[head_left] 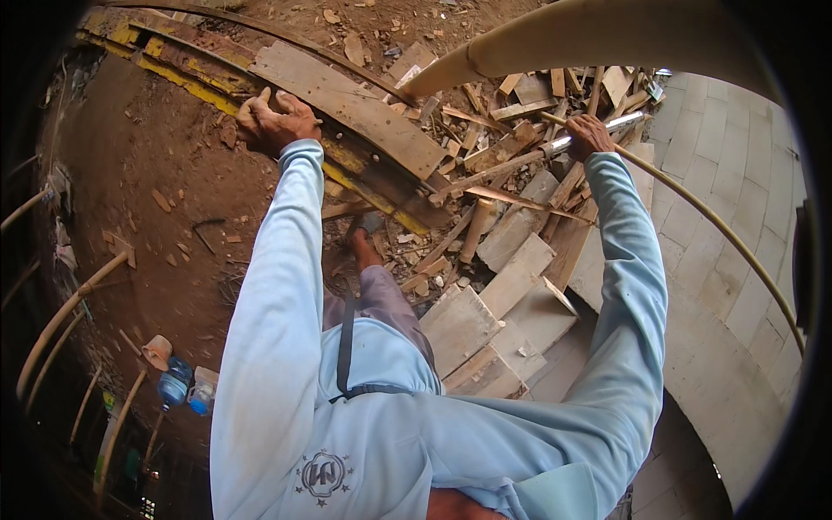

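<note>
A person in a pale blue long-sleeved shirt bends over a site where bare brown earth [165, 225] meets a grey slab floor [724, 143]. A jumbled heap of scrap wood [518, 230] spreads between the two, boards and short offcuts lying at all angles. A rusty steel beam [381, 178], edged in worn yellow, runs across the upper left, with a wide wooden plank [355, 108] lying along it. A long thin pole [693, 198] slants from the heap out over the floor, its near stretch within the person's grasp. Beside it, a bright metal strip [626, 122] pokes from the rubble. The right hand [589, 137] wraps around the pole; the left hand [276, 123] is curled at the beam, by the plank's edge, though whether it clasps anything cannot be told.

The step in hand appears to be handling the pole amid the loose wood. The next move likely calls for a firm right-hand grip and sure footing, the pole drawn clear without snagging the offcuts, while the left hand steadies the body or takes hold of the plank.
</note>
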Available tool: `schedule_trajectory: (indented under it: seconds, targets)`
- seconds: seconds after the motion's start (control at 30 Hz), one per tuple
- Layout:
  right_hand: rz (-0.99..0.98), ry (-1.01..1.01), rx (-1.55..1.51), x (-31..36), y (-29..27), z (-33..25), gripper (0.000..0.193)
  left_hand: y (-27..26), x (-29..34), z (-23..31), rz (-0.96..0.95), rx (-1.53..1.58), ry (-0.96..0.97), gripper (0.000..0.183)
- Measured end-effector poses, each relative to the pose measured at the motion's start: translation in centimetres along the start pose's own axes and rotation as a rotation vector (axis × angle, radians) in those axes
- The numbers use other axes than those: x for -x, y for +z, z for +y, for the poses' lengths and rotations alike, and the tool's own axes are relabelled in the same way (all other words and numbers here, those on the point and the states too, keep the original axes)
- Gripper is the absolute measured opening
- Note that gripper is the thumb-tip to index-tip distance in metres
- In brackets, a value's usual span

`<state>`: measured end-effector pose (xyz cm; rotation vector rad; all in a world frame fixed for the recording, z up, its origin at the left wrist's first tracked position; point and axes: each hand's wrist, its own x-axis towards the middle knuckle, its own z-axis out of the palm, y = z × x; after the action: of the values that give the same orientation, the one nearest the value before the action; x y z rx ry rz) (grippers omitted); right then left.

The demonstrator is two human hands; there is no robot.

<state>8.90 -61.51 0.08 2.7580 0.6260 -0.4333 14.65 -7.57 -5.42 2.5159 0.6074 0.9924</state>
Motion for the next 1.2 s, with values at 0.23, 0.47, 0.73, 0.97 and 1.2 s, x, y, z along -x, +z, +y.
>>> schedule_trajectory:
  seconds: [0.23, 0.47, 0.73, 0.97, 1.2]
  targets:
    - [0.081, 0.102, -0.137, 0.7, 0.1, -1.1, 0.024, 0.4, 0.1, -0.1, -0.058, -0.039, -0.038, 0.024]
    - [0.330, 0.214, -0.133, 2.6, 4.9, -3.0, 0.024, 0.9, 0.1, 0.4, -0.062, -0.114, -0.058, 0.025]
    - [0.123, 0.205, 0.030, 0.1, 2.0, 0.8, 0.018, 0.9, 0.6, 0.3, -0.114, -0.109, -0.079, 0.025]
    - [-0.147, 0.155, -0.017, -0.8, 1.5, 0.2, 0.014, 0.9, 0.3, 0.1, -0.068, -0.083, -0.009, 0.025]
    - [-0.119, 0.143, 0.028, -1.0, -2.1, -0.1, 0.015, 0.9, 0.2, 0.1, -0.038, -0.088, -0.029, 0.022]
